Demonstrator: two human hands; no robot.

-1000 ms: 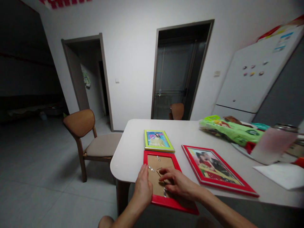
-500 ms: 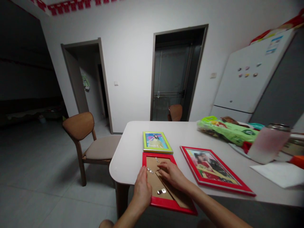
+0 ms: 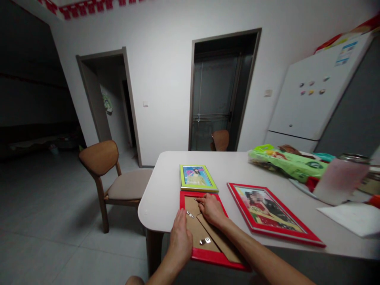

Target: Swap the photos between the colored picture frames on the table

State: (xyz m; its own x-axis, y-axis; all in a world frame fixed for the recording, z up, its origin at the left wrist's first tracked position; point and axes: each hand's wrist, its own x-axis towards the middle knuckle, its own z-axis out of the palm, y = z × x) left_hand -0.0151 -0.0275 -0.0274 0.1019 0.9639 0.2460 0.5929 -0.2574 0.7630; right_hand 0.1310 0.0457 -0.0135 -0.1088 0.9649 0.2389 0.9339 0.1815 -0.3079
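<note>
A red picture frame [image 3: 204, 254] lies face down over the table's near edge, its brown backing board [image 3: 196, 231] showing. Along the frame's left side, my left hand [image 3: 180, 235] grips the edge with fingers held together. My right hand [image 3: 212, 209] reaches over the board, its fingertips closed at the small metal clip [image 3: 195, 199] near the top, which they partly cover. Another clip [image 3: 190, 214] sits by my left fingertips, and a larger metal clip [image 3: 205, 241] is lower down. A brown stand flap [image 3: 221, 239] runs slantwise beneath my right forearm.
A lime-green picture frame [image 3: 182, 178] lies just beyond. Right of it is a red-framed photo [image 3: 267, 208]. Farther right are a green package [image 3: 292, 164], a pinkish jar [image 3: 341, 180] and white paper [image 3: 344, 217]. A chair [image 3: 99, 158] stands left of the table [image 3: 160, 190].
My right hand has moved up and away, from the middle of the backing board to the top clip. My left hand stays on the frame's left edge.
</note>
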